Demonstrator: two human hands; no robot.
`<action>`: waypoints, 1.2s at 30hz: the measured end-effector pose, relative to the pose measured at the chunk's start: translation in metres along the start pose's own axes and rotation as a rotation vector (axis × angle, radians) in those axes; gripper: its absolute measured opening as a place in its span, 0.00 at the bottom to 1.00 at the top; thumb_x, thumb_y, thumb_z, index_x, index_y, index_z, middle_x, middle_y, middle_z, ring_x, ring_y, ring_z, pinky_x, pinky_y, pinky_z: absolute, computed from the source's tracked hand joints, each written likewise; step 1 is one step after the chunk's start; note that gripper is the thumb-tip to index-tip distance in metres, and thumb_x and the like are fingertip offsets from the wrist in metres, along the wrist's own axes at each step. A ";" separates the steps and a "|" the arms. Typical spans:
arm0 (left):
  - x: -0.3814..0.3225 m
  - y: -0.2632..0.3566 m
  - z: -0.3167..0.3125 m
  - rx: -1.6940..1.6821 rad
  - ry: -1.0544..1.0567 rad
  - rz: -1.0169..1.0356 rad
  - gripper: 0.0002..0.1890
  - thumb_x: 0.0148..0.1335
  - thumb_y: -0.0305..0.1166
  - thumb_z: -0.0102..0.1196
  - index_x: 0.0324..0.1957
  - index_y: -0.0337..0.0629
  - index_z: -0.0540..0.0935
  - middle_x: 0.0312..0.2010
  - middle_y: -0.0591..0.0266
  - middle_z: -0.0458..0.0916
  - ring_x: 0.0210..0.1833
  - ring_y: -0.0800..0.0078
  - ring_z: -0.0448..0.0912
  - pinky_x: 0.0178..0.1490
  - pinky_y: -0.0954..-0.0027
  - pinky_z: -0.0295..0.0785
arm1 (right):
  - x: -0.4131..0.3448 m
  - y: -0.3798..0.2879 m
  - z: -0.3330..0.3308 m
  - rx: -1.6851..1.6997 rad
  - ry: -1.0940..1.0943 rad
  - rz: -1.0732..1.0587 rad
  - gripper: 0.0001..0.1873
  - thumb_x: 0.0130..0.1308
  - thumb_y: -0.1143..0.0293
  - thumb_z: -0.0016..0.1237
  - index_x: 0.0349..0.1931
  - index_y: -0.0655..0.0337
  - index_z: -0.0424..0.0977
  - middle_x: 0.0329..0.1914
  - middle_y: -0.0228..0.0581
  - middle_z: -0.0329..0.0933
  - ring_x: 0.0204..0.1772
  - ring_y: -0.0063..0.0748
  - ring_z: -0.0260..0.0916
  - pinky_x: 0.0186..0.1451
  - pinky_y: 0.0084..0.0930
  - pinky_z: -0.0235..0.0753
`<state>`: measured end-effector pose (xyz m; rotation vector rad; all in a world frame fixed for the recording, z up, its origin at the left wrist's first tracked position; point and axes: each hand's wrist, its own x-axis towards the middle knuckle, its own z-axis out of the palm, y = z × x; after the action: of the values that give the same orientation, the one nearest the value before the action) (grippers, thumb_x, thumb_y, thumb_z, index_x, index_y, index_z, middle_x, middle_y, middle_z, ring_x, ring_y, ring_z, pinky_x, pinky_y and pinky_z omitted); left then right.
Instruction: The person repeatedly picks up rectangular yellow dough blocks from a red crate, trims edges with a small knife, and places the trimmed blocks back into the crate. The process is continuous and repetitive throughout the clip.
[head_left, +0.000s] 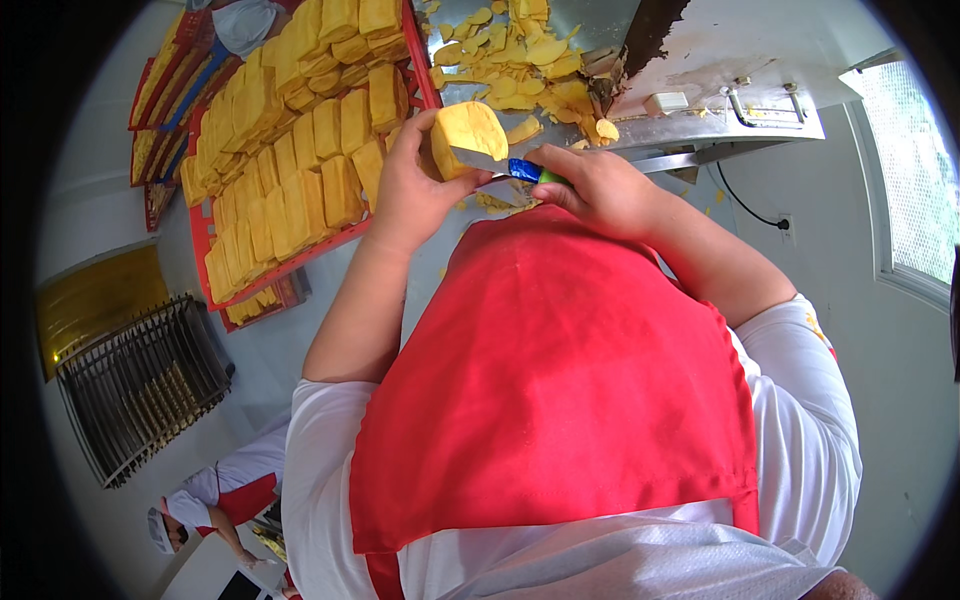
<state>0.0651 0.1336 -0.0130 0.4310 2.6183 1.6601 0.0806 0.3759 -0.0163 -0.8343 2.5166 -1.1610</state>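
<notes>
My left hand (415, 184) grips a yellow bread-like loaf (474, 129) around its side, its pale end turned up. The thumb lies along the near lower edge. My right hand (604, 191) is closed round the handle of a knife (527, 171), which shows blue wrapping and a green part. The knife's metal blade lies against the loaf's near face; part of it is hidden, so I cannot tell how deep it sits. Thin yellow parings (517, 67) lie heaped on the metal worktable (600, 19) just beyond the loaf.
At my left, a red plastic crate (201, 240) holds rows of similar loaves. More stacked crates (176, 97) stand behind it. A dark slatted rack (142, 382) is farther left. Two other people (251, 22) (225, 487) are nearby. A metal-edged machine (720, 131) stands at the right.
</notes>
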 end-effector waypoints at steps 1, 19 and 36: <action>-0.001 -0.004 -0.001 -0.075 -0.025 -0.021 0.38 0.44 0.23 0.74 0.58 0.37 0.68 0.52 0.57 0.76 0.56 0.67 0.75 0.58 0.66 0.73 | 0.000 -0.001 -0.002 -0.015 -0.004 0.001 0.21 0.71 0.56 0.45 0.56 0.58 0.67 0.38 0.54 0.77 0.43 0.59 0.74 0.43 0.46 0.72; -0.022 -0.037 -0.032 -0.439 -0.268 -0.238 0.36 0.47 0.23 0.72 0.59 0.39 0.70 0.53 0.65 0.77 0.56 0.74 0.75 0.60 0.70 0.69 | 0.033 0.097 0.001 0.264 -0.056 0.578 0.22 0.74 0.53 0.41 0.51 0.65 0.68 0.27 0.41 0.73 0.27 0.31 0.69 0.33 0.32 0.71; -0.012 -0.202 -0.164 1.085 0.084 -0.604 0.43 0.57 0.53 0.59 0.72 0.56 0.57 0.74 0.53 0.48 0.76 0.53 0.46 0.74 0.41 0.42 | 0.071 0.064 0.044 0.163 -0.029 0.440 0.17 0.75 0.57 0.41 0.50 0.63 0.70 0.22 0.32 0.65 0.23 0.23 0.62 0.27 0.24 0.65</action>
<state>0.0054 -0.0953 -0.1223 -0.4340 3.0069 0.0287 0.0174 0.3394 -0.0926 -0.2349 2.3716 -1.1644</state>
